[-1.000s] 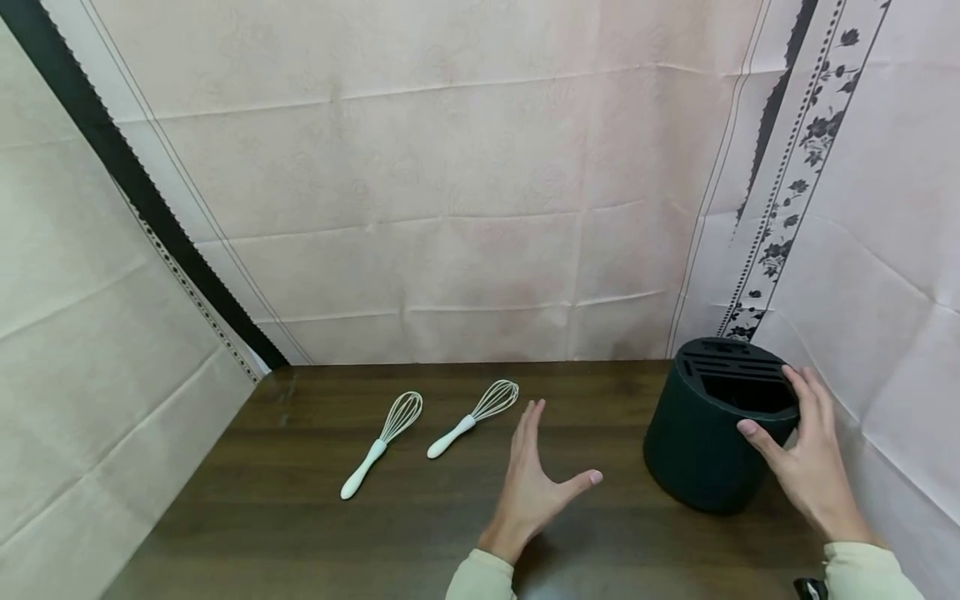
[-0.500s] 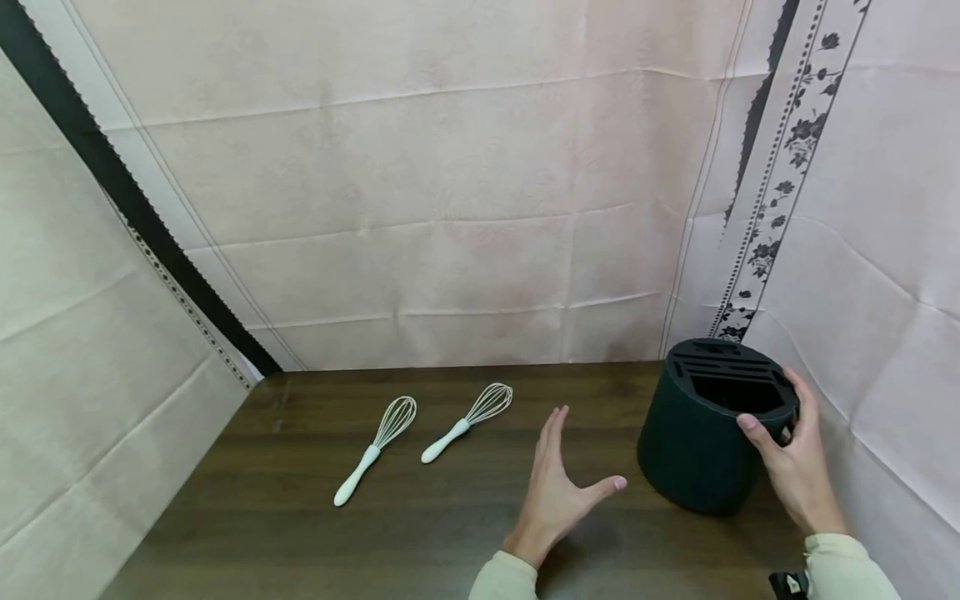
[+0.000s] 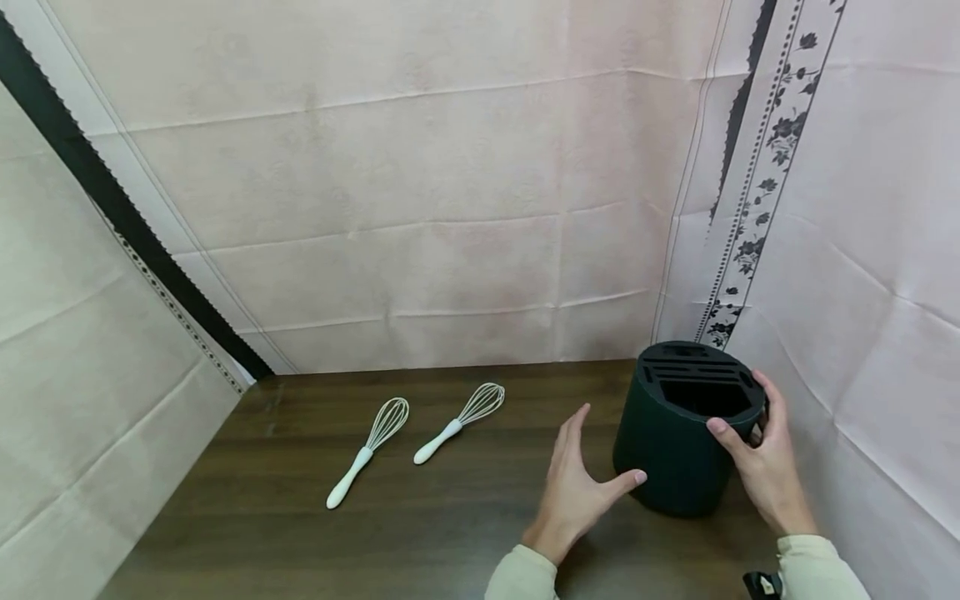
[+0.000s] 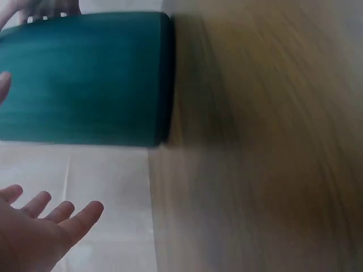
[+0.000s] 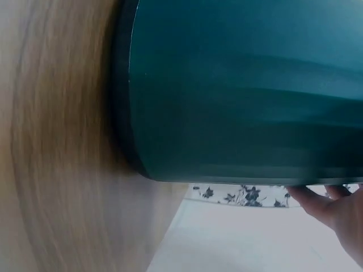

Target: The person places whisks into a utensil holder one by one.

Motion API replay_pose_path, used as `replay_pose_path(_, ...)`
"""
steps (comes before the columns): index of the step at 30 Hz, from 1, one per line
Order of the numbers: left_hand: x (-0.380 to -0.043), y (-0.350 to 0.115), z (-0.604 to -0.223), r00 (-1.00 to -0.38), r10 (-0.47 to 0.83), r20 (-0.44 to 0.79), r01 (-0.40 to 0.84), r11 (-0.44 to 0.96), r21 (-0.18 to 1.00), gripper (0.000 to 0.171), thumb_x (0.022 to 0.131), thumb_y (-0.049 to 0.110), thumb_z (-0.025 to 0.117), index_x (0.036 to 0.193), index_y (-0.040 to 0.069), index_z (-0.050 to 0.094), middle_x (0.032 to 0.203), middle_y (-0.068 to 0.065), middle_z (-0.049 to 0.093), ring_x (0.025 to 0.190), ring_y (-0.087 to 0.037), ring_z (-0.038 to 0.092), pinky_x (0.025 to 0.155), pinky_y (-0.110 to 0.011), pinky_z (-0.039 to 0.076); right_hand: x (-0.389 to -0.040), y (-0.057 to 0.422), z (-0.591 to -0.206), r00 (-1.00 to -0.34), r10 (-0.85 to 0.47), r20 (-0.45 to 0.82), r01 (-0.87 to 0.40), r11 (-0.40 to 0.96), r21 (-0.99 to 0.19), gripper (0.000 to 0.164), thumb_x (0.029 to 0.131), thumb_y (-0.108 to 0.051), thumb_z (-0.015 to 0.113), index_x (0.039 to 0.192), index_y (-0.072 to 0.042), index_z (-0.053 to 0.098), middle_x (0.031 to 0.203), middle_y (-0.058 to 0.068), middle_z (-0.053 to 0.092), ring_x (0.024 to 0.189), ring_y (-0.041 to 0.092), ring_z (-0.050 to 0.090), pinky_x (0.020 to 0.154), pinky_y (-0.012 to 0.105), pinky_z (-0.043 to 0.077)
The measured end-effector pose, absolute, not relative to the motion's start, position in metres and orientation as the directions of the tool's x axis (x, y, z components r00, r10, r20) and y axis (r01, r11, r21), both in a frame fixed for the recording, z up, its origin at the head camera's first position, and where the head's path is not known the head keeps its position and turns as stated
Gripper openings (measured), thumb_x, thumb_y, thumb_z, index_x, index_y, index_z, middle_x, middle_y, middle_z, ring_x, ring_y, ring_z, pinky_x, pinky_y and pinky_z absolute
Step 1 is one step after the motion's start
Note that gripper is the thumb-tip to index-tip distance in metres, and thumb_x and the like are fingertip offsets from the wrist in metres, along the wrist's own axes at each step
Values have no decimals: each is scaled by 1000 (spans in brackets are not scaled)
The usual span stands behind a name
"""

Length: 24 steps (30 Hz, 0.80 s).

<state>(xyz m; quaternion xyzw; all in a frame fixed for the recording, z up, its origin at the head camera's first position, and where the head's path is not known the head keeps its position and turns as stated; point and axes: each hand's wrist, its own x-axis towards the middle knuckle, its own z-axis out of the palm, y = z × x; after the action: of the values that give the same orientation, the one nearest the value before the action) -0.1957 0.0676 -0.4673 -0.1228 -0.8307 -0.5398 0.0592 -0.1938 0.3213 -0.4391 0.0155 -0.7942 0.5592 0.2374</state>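
Note:
A dark green round utensil holder (image 3: pixel 671 467) with a slotted top and a larger opening is at the right in the head view. My right hand (image 3: pixel 765 458) grips its upper right side, thumb at the near rim and fingers behind. To the holder's left, my left hand (image 3: pixel 581 496) is spread, its thumb tip overlapping the holder's lower side. In the left wrist view, the left fingers (image 4: pixel 85 221) extend beside the holder wall (image 4: pixel 85 79), with nothing held. The right wrist view shows the right fingers (image 5: pixel 309 198) against the holder's side (image 5: pixel 244 96).
Two whisks with pale handles lie on the brown wooden table (image 3: pixel 420 542), one whisk (image 3: pixel 348 479) further left and the other whisk (image 3: pixel 438 442) nearer the middle. Pale cloth (image 3: pixel 420 167) covers the walls behind and at both sides, with a floral band (image 3: pixel 750 242) near the right corner.
The holder has shifted left along with my right hand, whose fingers now reach further round it. My left hand has moved right, closer to the holder. The head view has turned slightly right.

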Motion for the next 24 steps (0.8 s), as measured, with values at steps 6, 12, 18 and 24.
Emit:
replay_pose_path(6,-188,86,-463,-964,104,246,267,406,874,99,80,61,87,161,43,32,158,13,44,142,-19,50,112,-52,47,-188,302,-438,-882,284,376,-260,371,-891,91,103,-13,68,169,-35,8,162,17,32,130,6,43,90,2,41)
replay_pose_path(12,-183,106,-465,-955,70,287,291,387,875,105,79,56,90,164,36,30,162,12,37,143,-16,46,116,-49,44,-184,283,-439,-861,324,391,-272,356,-894,93,100,-12,72,168,-31,12,162,14,35,130,6,45,92,3,42)
replay_pose_path(18,-182,116,-469,-951,5,309,285,405,869,123,75,55,94,168,32,17,171,7,27,150,-19,40,117,-49,43,-186,262,-438,-854,363,371,-257,326,-910,96,97,-19,78,168,-34,14,163,6,34,135,11,42,99,7,39)
replay_pose_path(24,-185,114,-473,-947,-6,322,277,494,824,138,70,68,90,170,29,3,175,4,19,156,-22,33,118,-51,42,-183,248,-440,-839,377,393,-274,330,-903,91,97,-22,76,167,-34,19,163,4,32,136,14,40,104,19,37)
